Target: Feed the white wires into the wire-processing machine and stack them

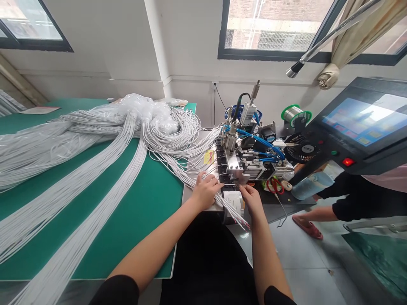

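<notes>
My left grip (206, 189) and right grip (251, 197), both pinching white cable ends (230, 208) (soldering machine (251, 156) just behind), cable bundles (95, 169) across the green surface (143, 212).

Green-topped table (140, 212). Long bundles of white cables (79, 186) fanned across it, left of the small machine (251, 156) at its right end. Clear plastic bags (143, 106) heaped behind the bundles. Paper sheet (40, 110) far left of the machine.

Cables (95, 169) lie on the table (140, 212), left of the machine (248, 156); the screen (365, 118) stands at its right.
</notes>
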`<action>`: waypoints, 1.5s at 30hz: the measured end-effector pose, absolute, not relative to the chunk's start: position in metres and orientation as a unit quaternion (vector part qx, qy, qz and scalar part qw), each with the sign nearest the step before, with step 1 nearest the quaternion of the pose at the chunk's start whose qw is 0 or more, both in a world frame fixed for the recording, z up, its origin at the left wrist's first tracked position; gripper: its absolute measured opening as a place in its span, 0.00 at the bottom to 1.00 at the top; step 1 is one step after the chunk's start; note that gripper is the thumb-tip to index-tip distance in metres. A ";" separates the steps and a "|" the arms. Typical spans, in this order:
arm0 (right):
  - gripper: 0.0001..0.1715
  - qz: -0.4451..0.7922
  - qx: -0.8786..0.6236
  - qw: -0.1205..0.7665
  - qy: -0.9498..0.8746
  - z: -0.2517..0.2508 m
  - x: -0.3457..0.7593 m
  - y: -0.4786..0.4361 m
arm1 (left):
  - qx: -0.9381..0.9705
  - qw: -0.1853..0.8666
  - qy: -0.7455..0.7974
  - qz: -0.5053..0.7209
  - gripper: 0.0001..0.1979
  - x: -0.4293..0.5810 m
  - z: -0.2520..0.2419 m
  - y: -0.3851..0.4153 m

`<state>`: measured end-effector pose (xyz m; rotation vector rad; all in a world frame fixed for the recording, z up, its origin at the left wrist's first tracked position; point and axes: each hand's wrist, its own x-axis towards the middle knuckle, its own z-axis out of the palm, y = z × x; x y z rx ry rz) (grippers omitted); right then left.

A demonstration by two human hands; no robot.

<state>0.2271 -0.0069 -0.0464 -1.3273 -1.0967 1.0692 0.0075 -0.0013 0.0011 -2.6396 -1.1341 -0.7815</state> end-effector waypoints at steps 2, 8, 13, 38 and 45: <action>0.23 0.407 -0.569 0.531 -0.479 -0.042 0.231 -0.014 | -0.884 0.078 -0.381 -0.259 0.23 0.007 0.000 -0.001; 0.22 0.332 -0.590 0.506 -0.534 -0.014 0.235 -0.035 | -0.882 0.074 -0.378 -0.270 0.27 0.006 -0.003 0.001; 0.18 0.343 -0.562 0.483 -0.577 0.004 0.231 -0.049 | -0.887 0.094 -0.345 -0.291 0.22 0.006 -0.008 0.003; 0.17 0.220 -0.573 0.432 -0.661 0.009 0.247 -0.060 | -0.900 0.106 -0.327 -0.268 0.24 0.002 -0.005 0.002; 0.17 0.243 -0.566 0.564 -0.550 0.003 0.226 -0.051 | -0.905 0.091 -0.319 -0.267 0.20 0.003 -0.007 0.004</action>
